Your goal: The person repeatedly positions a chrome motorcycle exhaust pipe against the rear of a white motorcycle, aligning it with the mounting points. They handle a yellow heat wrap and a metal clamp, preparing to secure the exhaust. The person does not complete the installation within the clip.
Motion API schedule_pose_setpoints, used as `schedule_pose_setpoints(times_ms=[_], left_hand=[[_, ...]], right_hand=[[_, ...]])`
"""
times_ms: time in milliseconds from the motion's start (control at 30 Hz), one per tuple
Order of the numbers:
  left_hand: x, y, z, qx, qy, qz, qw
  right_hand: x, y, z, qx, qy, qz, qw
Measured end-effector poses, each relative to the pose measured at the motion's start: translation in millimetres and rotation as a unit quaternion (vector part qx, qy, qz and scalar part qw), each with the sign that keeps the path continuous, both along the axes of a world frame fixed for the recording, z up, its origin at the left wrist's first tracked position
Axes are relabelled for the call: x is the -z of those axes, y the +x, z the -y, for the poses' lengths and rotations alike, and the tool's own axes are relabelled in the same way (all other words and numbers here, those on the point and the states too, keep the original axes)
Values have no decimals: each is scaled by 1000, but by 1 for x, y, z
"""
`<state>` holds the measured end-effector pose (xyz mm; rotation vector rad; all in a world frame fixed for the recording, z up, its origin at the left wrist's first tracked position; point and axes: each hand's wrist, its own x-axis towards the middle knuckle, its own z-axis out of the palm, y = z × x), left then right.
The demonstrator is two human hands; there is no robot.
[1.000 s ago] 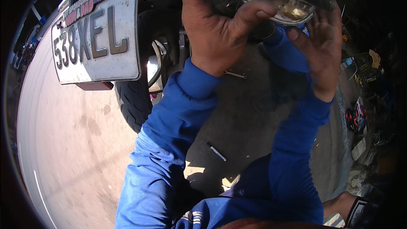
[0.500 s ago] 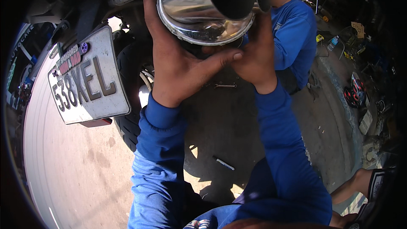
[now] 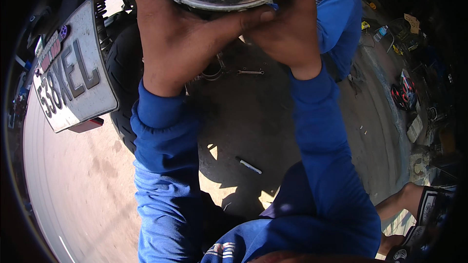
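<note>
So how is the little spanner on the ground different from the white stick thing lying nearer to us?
The spanner is thin grey metal with shaped ends; the white stick is pale and plain, with one dark tip. The spanner lies nearly level in the picture, just beyond the hands; the stick lies slanted, between the blue sleeves. Both lie flat on the shaded ground, and neither hand touches them.

Sunlit dusty concrete floor, hard shadows, wrench on ground, cluttered tools at right edge
</note>
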<state>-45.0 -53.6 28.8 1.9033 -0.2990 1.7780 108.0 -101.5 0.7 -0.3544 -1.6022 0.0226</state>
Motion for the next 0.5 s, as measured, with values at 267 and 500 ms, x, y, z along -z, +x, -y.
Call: schedule_pose_setpoints(times_ms=[267,500], left_hand=[[-3,-8,12,1,-18,-41,999],[-4,-36,1,-77,-45,-130,987]], right_hand=[[-7,-10,6,75,-15,11,997],[-8,-24,12,88,-17,-44,995]])
